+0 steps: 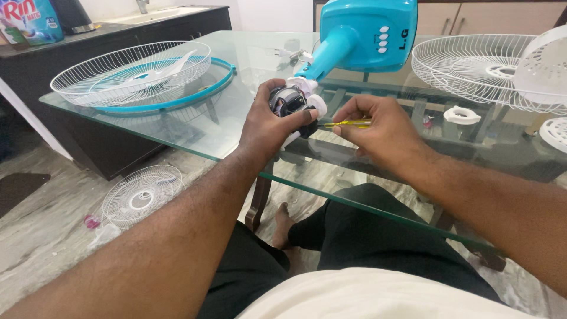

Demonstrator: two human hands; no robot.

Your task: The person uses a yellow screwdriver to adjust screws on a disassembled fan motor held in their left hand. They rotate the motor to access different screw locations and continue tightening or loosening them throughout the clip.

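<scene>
Head view: left hand [269, 127] clasps the fan motor [290, 101] at the glass surface's [236, 65] near edge — right hand [378, 127] pinches a yellow screwdriver [348, 124], tip at the motor. Turquoise fan body [360, 35] lies just behind.

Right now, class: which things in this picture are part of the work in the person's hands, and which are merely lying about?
In hand:
- fan motor, gripped by the left hand
- yellow screwdriver, held by the right hand
- blue fan stand, joined to the motor

Lying about:
- grille with blue ring on the glass table
- second grille
- white ring nut
- small grille on the floor
</scene>
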